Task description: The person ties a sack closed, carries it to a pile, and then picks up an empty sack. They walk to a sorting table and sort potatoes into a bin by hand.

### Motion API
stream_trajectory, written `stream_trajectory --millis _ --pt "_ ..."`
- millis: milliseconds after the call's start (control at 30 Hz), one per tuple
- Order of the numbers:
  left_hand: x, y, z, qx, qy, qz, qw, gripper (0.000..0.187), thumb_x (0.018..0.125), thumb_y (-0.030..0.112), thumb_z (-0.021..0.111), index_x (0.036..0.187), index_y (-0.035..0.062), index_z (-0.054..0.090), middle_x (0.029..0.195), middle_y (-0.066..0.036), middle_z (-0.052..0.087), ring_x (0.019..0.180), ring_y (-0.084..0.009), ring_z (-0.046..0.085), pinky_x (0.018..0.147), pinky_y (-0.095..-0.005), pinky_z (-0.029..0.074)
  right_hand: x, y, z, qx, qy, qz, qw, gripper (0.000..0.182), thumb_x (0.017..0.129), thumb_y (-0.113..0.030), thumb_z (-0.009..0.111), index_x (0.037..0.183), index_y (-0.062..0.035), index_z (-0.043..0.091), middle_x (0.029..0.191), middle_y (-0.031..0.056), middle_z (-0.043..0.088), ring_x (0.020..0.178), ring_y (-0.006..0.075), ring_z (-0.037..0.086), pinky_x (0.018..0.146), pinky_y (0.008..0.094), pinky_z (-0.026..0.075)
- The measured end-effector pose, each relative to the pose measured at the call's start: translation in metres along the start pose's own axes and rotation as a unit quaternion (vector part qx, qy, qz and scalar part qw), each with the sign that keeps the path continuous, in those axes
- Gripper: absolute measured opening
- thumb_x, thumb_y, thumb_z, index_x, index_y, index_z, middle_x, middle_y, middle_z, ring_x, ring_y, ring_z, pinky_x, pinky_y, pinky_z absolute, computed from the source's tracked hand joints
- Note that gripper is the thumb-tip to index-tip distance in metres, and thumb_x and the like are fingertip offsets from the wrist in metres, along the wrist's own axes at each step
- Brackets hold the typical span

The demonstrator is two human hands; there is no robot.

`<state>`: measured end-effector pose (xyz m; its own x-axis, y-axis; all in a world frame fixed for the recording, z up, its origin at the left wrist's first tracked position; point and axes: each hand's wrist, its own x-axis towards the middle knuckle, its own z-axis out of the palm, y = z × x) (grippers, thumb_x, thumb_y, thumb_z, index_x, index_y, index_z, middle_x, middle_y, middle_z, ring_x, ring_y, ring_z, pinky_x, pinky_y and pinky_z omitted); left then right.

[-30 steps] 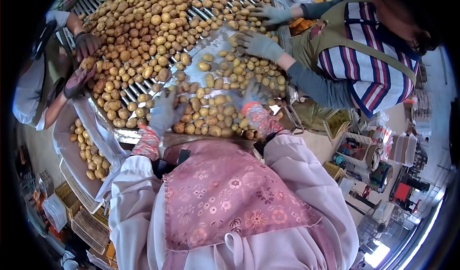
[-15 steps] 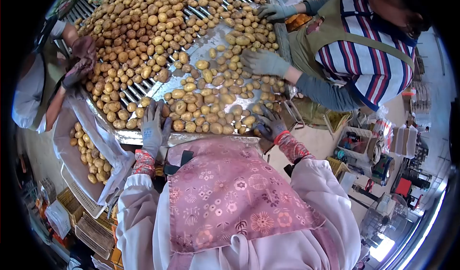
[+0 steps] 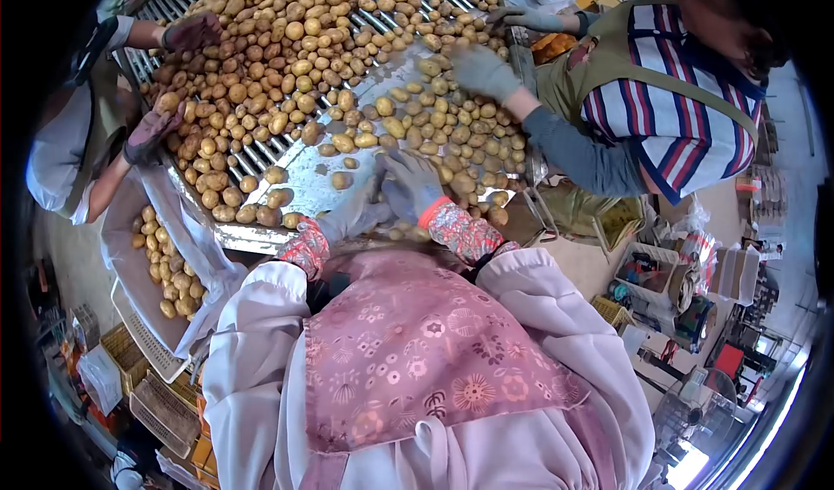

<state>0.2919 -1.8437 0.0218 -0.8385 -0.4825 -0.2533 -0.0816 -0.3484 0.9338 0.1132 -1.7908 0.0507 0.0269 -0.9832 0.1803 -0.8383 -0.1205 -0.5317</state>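
Many potatoes cover a metal sorting table in front of me. My left hand, in a grey glove, reaches over the near edge; it is motion-blurred, but its fingers look stretched out. Close beside it, my right hand, gloved too, lies with its fingers extended over the metal surface, beside the potatoes on the right. The two hands almost meet, and some potatoes lie below and around them. Whether either palm touches a potato is hidden.
A co-worker's gloved hand moves among potatoes at the right. Another person's gloved hand is at the left, by a potato. Rollers show between potatoes. A lined crate of potatoes stands at left; baskets lie below.
My hands have come together from the two sides toward the middle of the near edge, and the potatoes there have shifted right. The left co-worker's hands have separated.
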Motion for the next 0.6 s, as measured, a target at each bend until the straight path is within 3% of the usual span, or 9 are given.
stream_trajectory --millis 67,133,200,233,267,367,433,500,600 --pt "-0.016 0.029 0.011 -0.081 -0.015 0.007 0.997 0.062 0.096 0.020 0.060 0.148 0.0059 0.031 0.131 -0.012 0.053 0.108 -0.0162 0.057 0.089 -0.0281 0.050 0.001 0.003 -0.007 0.059 -0.034 0.016 0.998 0.058 0.082 -0.037 0.064 0.137 -0.0223 0.052 0.140 0.0146 0.050 0.124 0.0367 0.049 0.105 0.0499 0.036" --pt "-0.031 0.035 0.003 0.274 -0.034 0.009 0.961 0.046 0.097 0.018 0.058 0.139 0.0049 0.046 0.119 -0.013 0.063 0.102 -0.0192 0.062 0.086 -0.0311 0.052 -0.027 0.024 -0.016 0.035 -0.024 0.016 0.999 0.059 0.082 -0.039 0.065 0.137 -0.0219 0.052 0.140 0.0149 0.049 0.125 0.0368 0.049 0.106 0.0496 0.035" --pt "-0.052 0.015 -0.007 0.360 0.117 0.056 0.924 0.035 0.093 0.016 0.059 0.127 0.0078 0.055 0.112 -0.016 0.065 0.088 -0.0322 0.067 0.079 -0.0378 0.053 -0.066 0.050 -0.031 -0.062 -0.046 -0.030 0.997 0.060 0.083 -0.040 0.064 0.138 -0.0201 0.050 0.142 0.0158 0.048 0.127 0.0384 0.047 0.107 0.0495 0.034" --pt "-0.064 0.044 -0.006 0.321 0.144 0.016 0.936 0.032 0.093 0.015 0.057 0.124 0.0063 0.057 0.115 -0.019 0.064 0.096 -0.0362 0.065 0.085 -0.0419 0.052 -0.084 0.062 -0.041 -0.132 -0.077 -0.075 0.985 0.061 0.084 -0.039 0.063 0.139 -0.0188 0.049 0.143 0.0165 0.047 0.128 0.0398 0.046 0.108 0.0496 0.033" --pt "-0.082 0.018 -0.029 0.452 0.248 0.135 0.846 0.033 0.091 0.012 0.056 0.123 0.0041 0.057 0.114 -0.020 0.064 0.100 -0.0375 0.063 0.087 -0.0446 0.050 -0.102 0.073 -0.055 -0.142 -0.076 -0.069 0.985 0.061 0.084 -0.039 0.063 0.139 -0.0188 0.049 0.143 0.0165 0.047 0.128 0.0398 0.046 0.108 0.0496 0.033" --pt "-0.105 0.009 -0.048 0.534 0.301 0.119 0.781 0.036 0.089 0.012 0.056 0.124 0.0033 0.057 0.123 -0.020 0.059 0.104 -0.0408 0.059 0.090 -0.0449 0.048 -0.130 0.102 -0.075 -0.164 -0.086 -0.027 0.982 0.048 0.085 -0.031 0.063 0.130 -0.0150 0.056 0.125 0.0159 0.060 0.111 0.0362 0.058 0.096 0.0469 0.043" --pt "-0.107 -0.002 -0.052 0.571 0.275 0.121 0.764 0.035 0.088 0.013 0.057 0.122 0.0034 0.058 0.120 -0.019 0.060 0.101 -0.0399 0.060 0.088 -0.0451 0.048 -0.123 0.138 -0.080 -0.045 -0.068 0.096 0.992 0.033 0.085 -0.023 0.062 0.117 -0.0148 0.063 0.098 0.0122 0.068 0.085 0.0322 0.066 0.077 0.0445 0.050" --pt "-0.107 0.004 -0.046 0.581 0.262 0.093 0.765 0.034 0.088 0.014 0.057 0.120 0.0032 0.059 0.119 -0.018 0.061 0.099 -0.0392 0.060 0.086 -0.0451 0.048 -0.105 0.188 -0.074 -0.018 0.008 0.264 0.964 0.040 0.084 -0.026 0.064 0.121 -0.0106 0.062 0.111 0.0166 0.065 0.103 0.0361 0.062 0.087 0.0518 0.049" --pt "-0.104 0.005 -0.046 0.591 0.254 0.063 0.763 0.031 0.087 0.015 0.058 0.116 0.0029 0.060 0.114 -0.017 0.062 0.095 -0.0381 0.060 0.083 -0.0452 0.049 -0.030 0.190 -0.090 -0.065 0.075 0.170 0.980 0.051 0.082 -0.037 0.067 0.125 -0.0103 0.060 0.111 0.0201 0.064 0.101 0.0372 0.062 0.088 0.0521 0.049"
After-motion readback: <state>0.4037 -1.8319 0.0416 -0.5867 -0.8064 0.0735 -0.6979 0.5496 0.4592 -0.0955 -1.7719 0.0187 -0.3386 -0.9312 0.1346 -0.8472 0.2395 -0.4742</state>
